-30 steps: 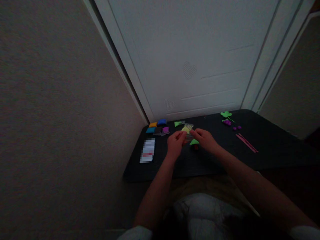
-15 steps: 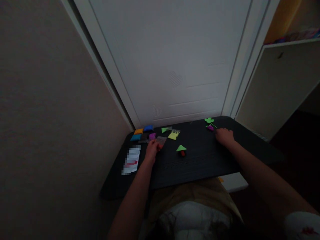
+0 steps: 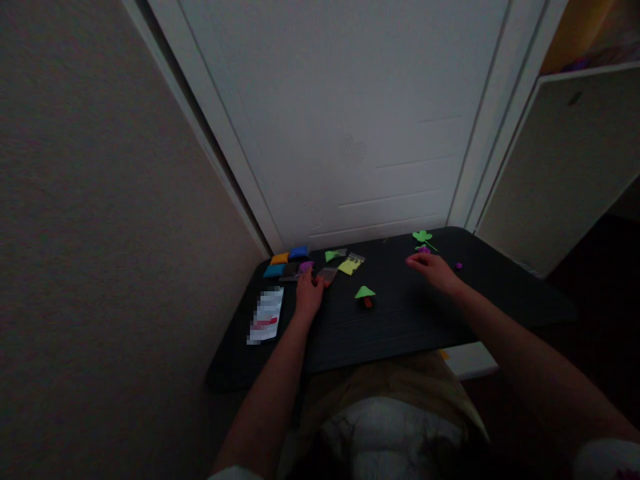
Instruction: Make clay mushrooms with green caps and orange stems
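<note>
Okay, purple packet just beyond my left hand, the nearer one; fingers bent, grip unclear. Right hand pinched closed, contents unclear.

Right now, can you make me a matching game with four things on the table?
1. mushroom
2. clover
3. purple packet
4. white packet

A. at the left hand's fingertips
B. on the left, nearest the table's front
C. green on top, red below
D. near the back edge, on the right

Pairs: 1-C, 2-D, 3-A, 4-B
</note>
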Demonstrator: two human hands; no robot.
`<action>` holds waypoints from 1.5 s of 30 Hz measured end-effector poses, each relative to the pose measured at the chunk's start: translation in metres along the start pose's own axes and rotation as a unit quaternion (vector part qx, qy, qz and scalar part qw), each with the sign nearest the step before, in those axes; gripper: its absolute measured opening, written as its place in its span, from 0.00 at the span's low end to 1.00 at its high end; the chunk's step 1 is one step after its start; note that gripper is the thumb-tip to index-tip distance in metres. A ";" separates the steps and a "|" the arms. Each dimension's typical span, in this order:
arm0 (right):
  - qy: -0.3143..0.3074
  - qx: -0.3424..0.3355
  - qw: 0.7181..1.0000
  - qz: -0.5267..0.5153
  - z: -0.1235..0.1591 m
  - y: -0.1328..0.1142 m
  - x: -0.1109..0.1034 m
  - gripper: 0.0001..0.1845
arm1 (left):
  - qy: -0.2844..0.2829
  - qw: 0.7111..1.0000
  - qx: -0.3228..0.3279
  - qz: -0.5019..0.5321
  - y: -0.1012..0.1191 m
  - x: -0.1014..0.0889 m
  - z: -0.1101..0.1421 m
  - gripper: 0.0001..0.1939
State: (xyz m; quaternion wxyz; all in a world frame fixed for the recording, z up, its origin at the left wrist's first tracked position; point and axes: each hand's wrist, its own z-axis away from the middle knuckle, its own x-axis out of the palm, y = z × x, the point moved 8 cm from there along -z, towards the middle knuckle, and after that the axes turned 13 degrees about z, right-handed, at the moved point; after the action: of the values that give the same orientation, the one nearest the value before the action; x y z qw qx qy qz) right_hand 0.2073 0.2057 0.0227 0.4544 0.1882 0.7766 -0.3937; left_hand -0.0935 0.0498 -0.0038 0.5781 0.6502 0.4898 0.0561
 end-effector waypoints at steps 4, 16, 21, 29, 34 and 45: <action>0.019 0.018 0.982 -0.186 0.019 -0.020 -0.005 0.19 | 0.043 0.995 0.080 -0.052 0.022 -0.010 0.010 0.24; -0.036 0.027 0.976 -0.213 0.064 -0.039 0.025 0.13 | -0.111 0.978 0.096 0.145 0.098 0.027 0.091 0.17; -0.056 -0.021 0.945 -0.321 0.083 -0.081 0.025 0.12 | -0.264 0.908 -0.025 0.324 0.107 0.061 0.127 0.19; -0.108 0.016 0.917 -0.384 0.099 -0.083 0.058 0.13 | -0.246 0.883 -0.126 0.380 0.079 0.068 0.133 0.16; -0.136 -0.004 0.917 -0.374 0.106 -0.085 0.062 0.17 | -0.254 0.877 -0.118 0.389 0.074 0.068 0.140 0.19; -0.095 -0.017 0.952 -0.292 0.110 -0.084 0.052 0.14 | -0.289 0.886 -0.097 0.350 0.073 0.068 0.147 0.19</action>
State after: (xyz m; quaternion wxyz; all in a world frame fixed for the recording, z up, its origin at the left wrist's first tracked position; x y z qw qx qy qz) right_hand 0.1870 0.0647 -0.0149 0.3946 -0.0926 0.7575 -0.5117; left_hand 0.0769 0.0057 -0.0265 0.6971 0.7074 0.0336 0.1119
